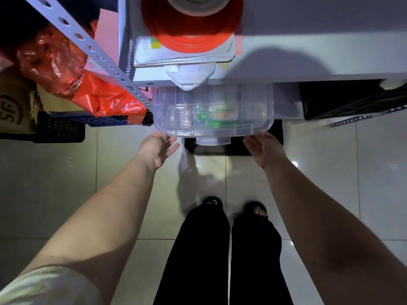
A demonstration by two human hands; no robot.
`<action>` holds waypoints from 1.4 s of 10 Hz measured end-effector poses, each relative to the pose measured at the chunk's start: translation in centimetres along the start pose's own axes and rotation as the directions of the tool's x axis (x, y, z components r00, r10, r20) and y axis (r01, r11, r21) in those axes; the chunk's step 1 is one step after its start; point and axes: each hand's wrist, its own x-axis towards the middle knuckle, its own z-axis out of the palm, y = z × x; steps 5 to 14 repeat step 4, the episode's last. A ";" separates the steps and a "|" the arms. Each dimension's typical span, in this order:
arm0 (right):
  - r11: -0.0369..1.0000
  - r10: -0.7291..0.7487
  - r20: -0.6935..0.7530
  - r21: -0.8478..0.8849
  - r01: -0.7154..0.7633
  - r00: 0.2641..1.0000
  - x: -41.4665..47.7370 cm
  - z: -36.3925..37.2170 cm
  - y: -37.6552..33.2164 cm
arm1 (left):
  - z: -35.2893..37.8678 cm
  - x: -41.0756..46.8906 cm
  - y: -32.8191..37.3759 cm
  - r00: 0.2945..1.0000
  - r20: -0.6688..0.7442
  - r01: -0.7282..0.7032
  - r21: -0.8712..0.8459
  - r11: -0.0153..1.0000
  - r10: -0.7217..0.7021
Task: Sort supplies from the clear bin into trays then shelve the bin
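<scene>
The clear bin [169, 115] sits on a lower shelf, its front half sticking out past the white shelf above. Through its wall I see green and white packets [217, 115]. My left hand [157, 149] is under the bin's front left corner, palm up, fingers apart, touching or almost touching the rim. At the front right corner is my right hand [263, 148], palm turned inward, fingertips at the rim. Neither hand wraps around the bin.
A white shelf [308, 62] above carries an orange-red film roll [191, 25] on stacked papers. A perforated metal upright [92, 48] slants at the left, with red plastic bags [66, 69], a cardboard box [13, 104] and a dark crate [63, 128]. A black tray [220, 150] lies on the tiled floor.
</scene>
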 end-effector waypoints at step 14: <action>0.499 -0.462 0.132 -0.779 0.381 0.877 -6.1 0.1 -2.1 | 2.4 -7.4 1.9 0.724 0.240 -0.517 0.809 0.280 0.646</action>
